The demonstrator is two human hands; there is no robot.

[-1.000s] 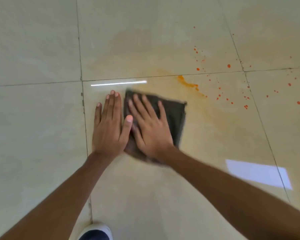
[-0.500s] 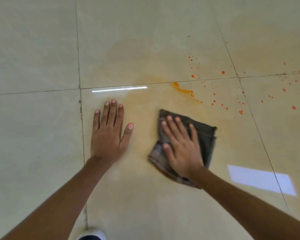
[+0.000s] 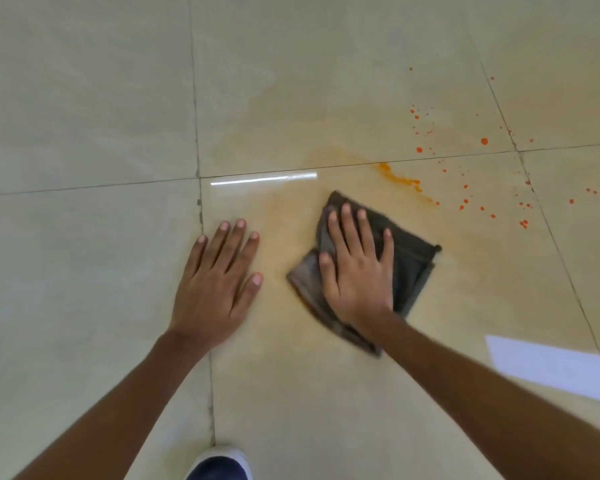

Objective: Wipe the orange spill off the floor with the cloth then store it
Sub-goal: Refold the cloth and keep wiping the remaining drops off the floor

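Note:
A dark grey folded cloth (image 3: 413, 261) lies on the beige tiled floor. My right hand (image 3: 355, 268) presses flat on it with fingers spread. Just beyond the cloth runs a thick orange streak (image 3: 399, 180) along a grout line, and several orange droplets (image 3: 484, 141) are scattered to the right. A pale orange smear (image 3: 291, 216) covers the tile around the cloth. My left hand (image 3: 219, 282) rests flat on the floor left of the cloth, fingers apart, holding nothing.
The white toe of my shoe (image 3: 219, 462) shows at the bottom edge. A bright window reflection (image 3: 548, 368) lies on the tile at the lower right. Grout lines (image 3: 196, 133) cross the floor.
My right hand slid the cloth rightwards away from my left hand, then a little forward towards the orange streak. My left hand stayed planted on the floor.

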